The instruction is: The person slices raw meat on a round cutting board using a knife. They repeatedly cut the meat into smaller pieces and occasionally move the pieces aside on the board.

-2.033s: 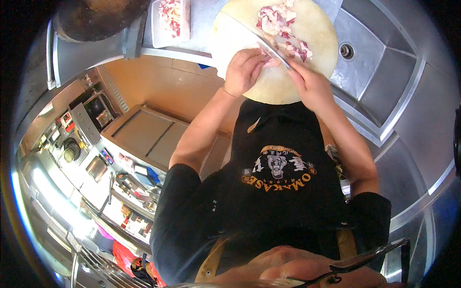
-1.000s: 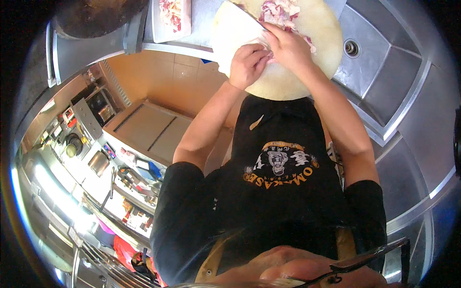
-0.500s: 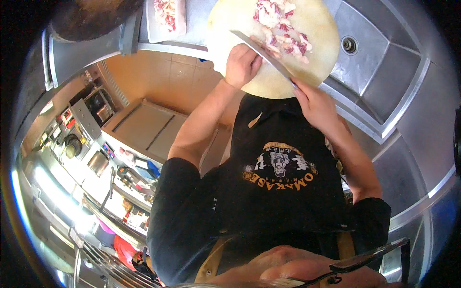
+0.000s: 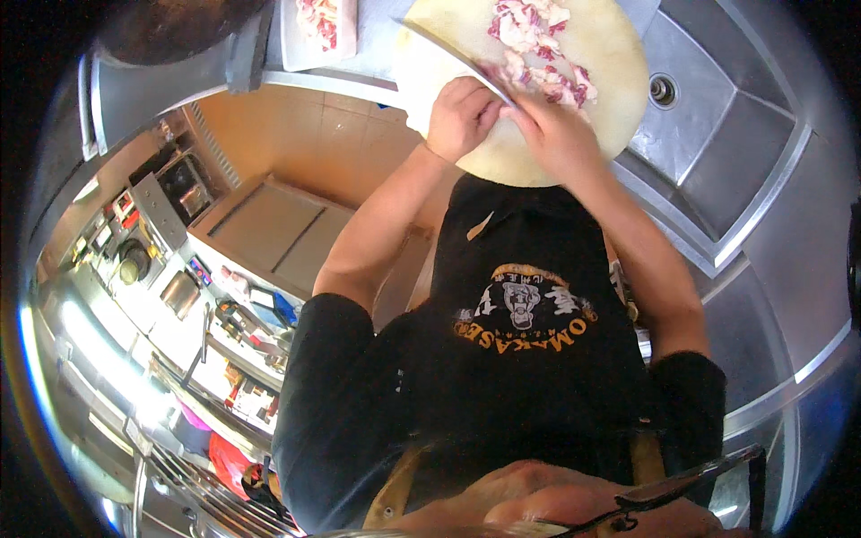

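A round, pale cutting board [image 4: 619,112] lies in front of me. My right hand [image 4: 560,139] grips a long-bladed knife [image 4: 459,59], which slants to the far left across the board, its tip reaching the left edge. Close against the near side of the blade, my left hand [image 4: 462,118] rests on the board with curled fingers. Whatever lies under those fingers is hidden. Beyond the blade are several pieces of raw red and white meat [image 4: 529,31], spread from the far side of the board toward my right hand.
A white tray [image 4: 291,56] of cut meat stands on the metal counter to the left of the board. On the right is a steel sink [image 4: 704,134] with a drain [image 4: 662,91]. A dark round pan [image 4: 161,31] occupies the far left.
My right hand has pushed the knife forward and left, so its tip now reaches the board's left edge and the hand sits nearer my left. My left hand keeps its place beside the blade.
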Demonstrator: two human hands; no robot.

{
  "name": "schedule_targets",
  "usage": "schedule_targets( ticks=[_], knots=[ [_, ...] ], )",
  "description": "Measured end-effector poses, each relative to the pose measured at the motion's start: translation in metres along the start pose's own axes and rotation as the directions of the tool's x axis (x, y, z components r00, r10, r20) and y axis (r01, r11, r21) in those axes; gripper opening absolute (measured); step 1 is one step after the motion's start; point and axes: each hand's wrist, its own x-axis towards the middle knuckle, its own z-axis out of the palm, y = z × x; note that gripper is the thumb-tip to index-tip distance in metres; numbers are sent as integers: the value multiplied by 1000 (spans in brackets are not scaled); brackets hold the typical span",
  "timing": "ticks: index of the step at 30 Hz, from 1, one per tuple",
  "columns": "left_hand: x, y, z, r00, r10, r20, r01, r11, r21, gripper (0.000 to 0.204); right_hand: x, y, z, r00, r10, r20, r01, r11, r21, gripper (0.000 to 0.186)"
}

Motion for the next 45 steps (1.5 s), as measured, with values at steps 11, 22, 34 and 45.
schedule_targets(
  ticks=[11,22,34,45],
  knots=[
    [-8,10,-28,998,-27,-60,29,999,26,30,-31,-3,-52,991,117,-70,-96,963,250,35],
    [-11,-4,-36,999,10,48,-14,996,85,31,-103,24,-61,955,296,-29,-284,937,202,36],
    [-2,-2,-24,996,87,9,-88,993,76,26,-136,6,-56,996,83,-26,-82,996,17,37],
    [-3,-2,-16,998,46,48,-51,992,114,26,-93,-12,-36,996,85,1,-85,995,-50,35]
  ],
)
